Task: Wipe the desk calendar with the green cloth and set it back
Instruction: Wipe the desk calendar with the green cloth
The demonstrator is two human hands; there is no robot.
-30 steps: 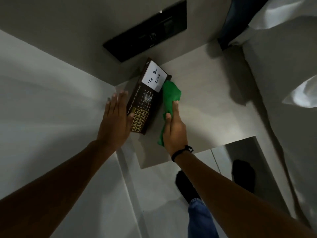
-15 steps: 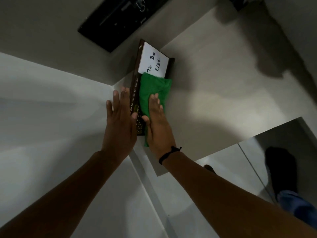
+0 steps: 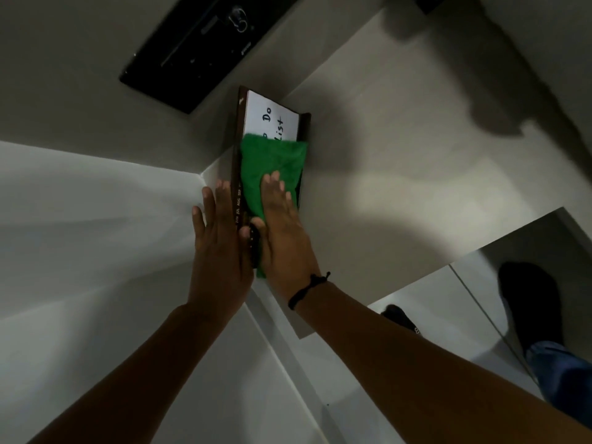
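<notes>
The right hand (image 3: 282, 232) lay flat and open, palm down, pressing the green cloth (image 3: 272, 169) against the face of the desk calendar (image 3: 238, 174). The cloth covered the calendar's middle and the lower edge of its white card (image 3: 272, 115), where "Do" and "List" remained readable. The left hand (image 3: 221, 251) was also open, fingers straight and together, braced against the calendar's left edge, its thumb touching the dark frame near the printed month names. The calendar stood at the back left corner of the desk (image 3: 400, 203), against the wall, just below a black wall panel (image 3: 205, 49). A black cord bracelet (image 3: 307, 290) circled the right wrist. Beyond the desk's near edge, a dark-socked foot (image 3: 528, 302) was on the floor.
</notes>
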